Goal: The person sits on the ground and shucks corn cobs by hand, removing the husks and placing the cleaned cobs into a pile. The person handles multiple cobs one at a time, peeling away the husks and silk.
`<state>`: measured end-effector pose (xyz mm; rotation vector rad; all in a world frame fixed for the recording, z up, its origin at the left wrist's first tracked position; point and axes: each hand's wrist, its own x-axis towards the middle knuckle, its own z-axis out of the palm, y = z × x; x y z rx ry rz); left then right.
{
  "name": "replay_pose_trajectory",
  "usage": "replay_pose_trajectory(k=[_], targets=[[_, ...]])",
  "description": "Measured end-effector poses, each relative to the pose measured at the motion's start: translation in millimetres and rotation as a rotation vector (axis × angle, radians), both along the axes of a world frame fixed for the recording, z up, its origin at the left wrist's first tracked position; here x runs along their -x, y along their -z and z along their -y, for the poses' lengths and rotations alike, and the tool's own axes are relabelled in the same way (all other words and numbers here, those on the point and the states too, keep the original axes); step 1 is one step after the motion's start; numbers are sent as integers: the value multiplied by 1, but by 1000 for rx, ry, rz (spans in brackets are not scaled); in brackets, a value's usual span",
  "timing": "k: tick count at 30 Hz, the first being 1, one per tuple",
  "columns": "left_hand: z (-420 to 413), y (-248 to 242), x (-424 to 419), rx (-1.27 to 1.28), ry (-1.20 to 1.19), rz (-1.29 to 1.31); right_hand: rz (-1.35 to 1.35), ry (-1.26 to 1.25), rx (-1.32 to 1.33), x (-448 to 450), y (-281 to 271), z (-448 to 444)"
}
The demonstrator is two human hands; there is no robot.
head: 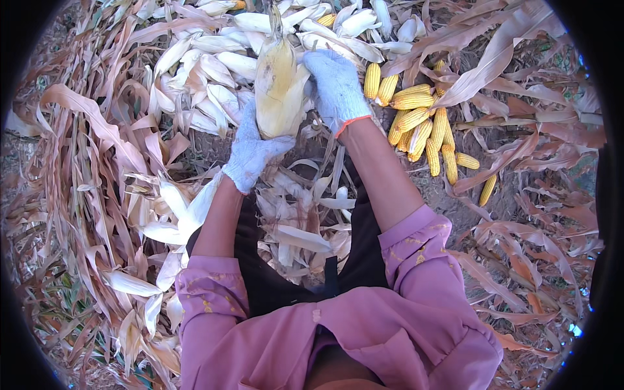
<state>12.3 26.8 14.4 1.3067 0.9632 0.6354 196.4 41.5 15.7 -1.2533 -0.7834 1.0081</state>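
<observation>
An ear of corn in its dry, pale husk (276, 92) is held up in front of me, its narrow end pointing away. My left hand (253, 151), in a whitish knitted glove, grips it around the lower left side, thumb across the base. On its right side, near the upper part, is my right hand (336, 85) in a matching glove with an orange cuff edge. The right fingertips are partly hidden behind the husk, so how firmly they hold a husk leaf is unclear. No kernels show on this ear.
Beyond my hands lies a heap of corn ears in husks (204, 73). Bare yellow corn cobs (414, 114) are piled on the soil to the right. Loose husks (297, 234) lie between my legs, and dry corn stalks (92, 161) spread along the left.
</observation>
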Motion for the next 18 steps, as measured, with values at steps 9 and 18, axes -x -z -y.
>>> replay_pose_trajectory(k=[9,18], targets=[[7,25,-8,538,-206,675,-237,-202,79,37,-18,13],[-50,3,59,329,-695,666,939,-1117,-9,68,-4,54]])
